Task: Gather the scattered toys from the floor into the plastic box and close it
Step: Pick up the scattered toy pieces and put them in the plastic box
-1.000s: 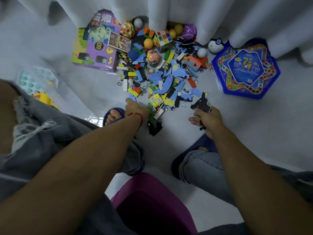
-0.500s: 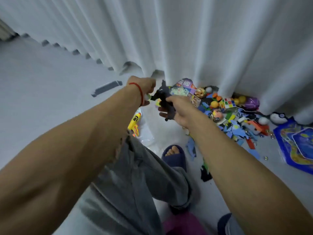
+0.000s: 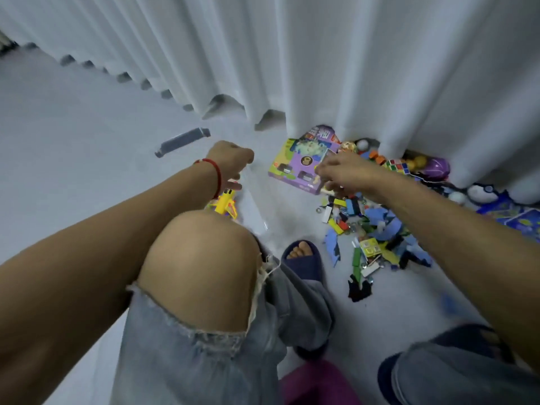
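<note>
Clear plastic box (image 3: 254,200), head view: it sits on the pale floor (image 3: 73,159) just past your bare left knee (image 3: 198,258), its walls almost see-through; a yellow toy (image 3: 224,202) shows inside at its near-left side. No lid can be made out on it.

Left hand (image 3: 232,159), red cord (image 3: 214,171) at the wrist: held over the box's far-left edge, fingers curled under; whether they hold anything cannot be told.

Right hand (image 3: 344,171): blurred, hanging above the left end of the toy pile (image 3: 377,226), fingers loosely spread and pointing toward the box, nothing visibly held.

Toy pile: blue foam pieces, yellow, red and green bricks, marbles, a black piece (image 3: 358,289) lying nearest to you, all on the floor right of the box.

Purple-and-green carton (image 3: 304,162): flat on the floor between box and curtain (image 3: 321,54), partly behind your right hand.

Colour cube (image 3: 397,166), purple ball (image 3: 436,168), white ball (image 3: 480,192): along the curtain hem.

Blue game box (image 3: 517,217): far right, cut by the frame edge.

Grey bar (image 3: 182,141): alone on the floor, left of the hands.
</note>
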A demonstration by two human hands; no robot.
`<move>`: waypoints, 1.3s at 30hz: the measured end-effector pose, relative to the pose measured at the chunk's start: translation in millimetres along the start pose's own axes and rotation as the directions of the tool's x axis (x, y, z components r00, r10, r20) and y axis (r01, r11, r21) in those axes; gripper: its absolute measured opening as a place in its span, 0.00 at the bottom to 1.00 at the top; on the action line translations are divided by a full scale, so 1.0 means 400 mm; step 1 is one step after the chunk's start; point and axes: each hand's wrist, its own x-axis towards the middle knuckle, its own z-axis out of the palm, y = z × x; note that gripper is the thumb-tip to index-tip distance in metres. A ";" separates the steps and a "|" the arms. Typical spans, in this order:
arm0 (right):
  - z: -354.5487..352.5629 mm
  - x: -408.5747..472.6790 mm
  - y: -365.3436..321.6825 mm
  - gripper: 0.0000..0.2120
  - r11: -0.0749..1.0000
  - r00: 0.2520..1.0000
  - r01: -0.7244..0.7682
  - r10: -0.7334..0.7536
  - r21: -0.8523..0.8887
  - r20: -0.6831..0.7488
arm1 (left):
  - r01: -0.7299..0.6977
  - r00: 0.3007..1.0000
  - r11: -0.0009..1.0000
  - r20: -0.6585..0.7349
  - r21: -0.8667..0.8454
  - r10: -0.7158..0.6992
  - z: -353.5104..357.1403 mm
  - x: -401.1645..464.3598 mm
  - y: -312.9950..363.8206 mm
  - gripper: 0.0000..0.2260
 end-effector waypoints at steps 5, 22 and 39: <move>-0.206 -0.096 0.167 0.13 0.886 0.989 -0.146 0.130 -0.441 -0.065 | -0.221 0.916 0.964 0.369 0.145 0.154 0.227 0.010 0.001 0.10; -0.041 -0.237 0.887 0.30 0.702 0.881 -0.470 0.342 -0.535 -0.326 | -0.888 0.460 0.144 0.831 0.437 0.312 0.766 0.024 -0.441 0.30; 0.035 -0.171 0.811 0.10 0.885 0.837 -0.029 0.275 0.465 -0.473 | -0.746 0.606 0.590 0.682 0.309 0.410 0.742 0.030 -0.433 0.19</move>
